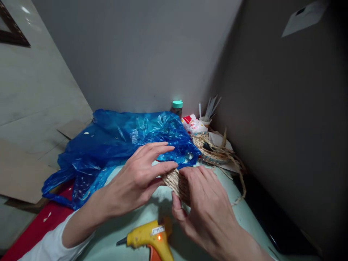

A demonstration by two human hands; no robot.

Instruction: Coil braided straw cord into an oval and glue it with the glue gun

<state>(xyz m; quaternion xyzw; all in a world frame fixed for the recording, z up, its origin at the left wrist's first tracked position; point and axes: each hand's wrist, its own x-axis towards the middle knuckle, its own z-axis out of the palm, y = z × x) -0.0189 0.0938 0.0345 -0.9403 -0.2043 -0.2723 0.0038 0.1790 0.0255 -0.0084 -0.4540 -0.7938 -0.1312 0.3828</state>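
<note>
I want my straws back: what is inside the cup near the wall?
Several thin white sticks stand in the cup, spreading out above its rim. Their lower ends and the cup's bottom are hidden by its wall.

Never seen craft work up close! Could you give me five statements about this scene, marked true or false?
1. The left hand and right hand both hold the woven piece. True.
2. A small light glows on the yellow glue gun. True.
3. The left hand grips the glue gun. False: the glue gun rests on the table.
4. White sticks stand in a cup. True.
5. The jar near the blue bag has a red lid. False: the lid is turquoise.
</note>
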